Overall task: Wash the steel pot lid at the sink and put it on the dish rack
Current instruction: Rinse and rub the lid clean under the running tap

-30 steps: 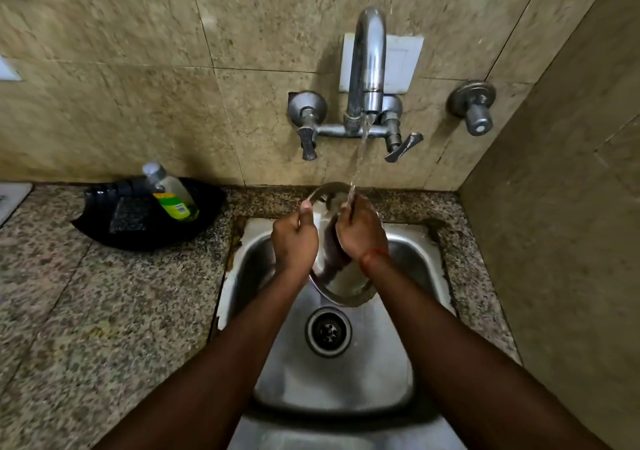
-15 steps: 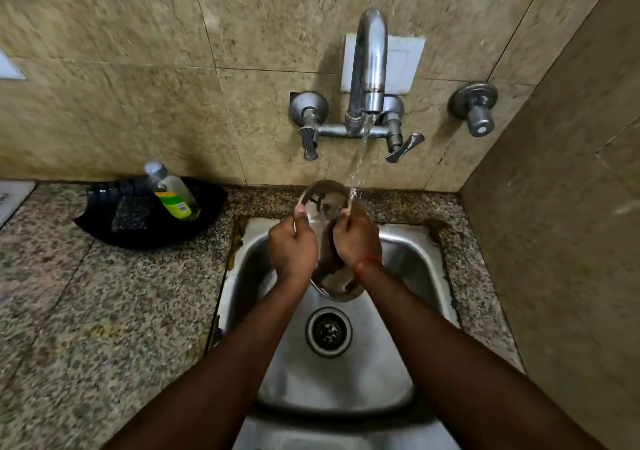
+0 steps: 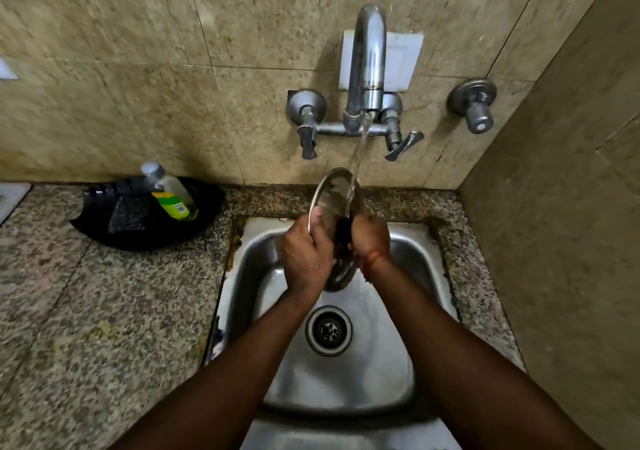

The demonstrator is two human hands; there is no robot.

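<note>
**Lid held on edge under the running tap**

Both hands hold the steel pot lid (image 3: 332,200) nearly upright over the sink (image 3: 346,373). The left hand (image 3: 304,259) has its grip closed on the lid's 9 o'clock rim; the right hand (image 3: 369,241) is closed around the 3 o'clock side. Water from the tap (image 3: 367,65) strikes the lid's 12 o'clock edge. A soap bottle (image 3: 169,191) lies at 9 o'clock on the counter (image 3: 104,311).

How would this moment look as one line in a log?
step: rinsing | lid: under tap stream | hands: left, right hold lid | rack: unseen
</note>
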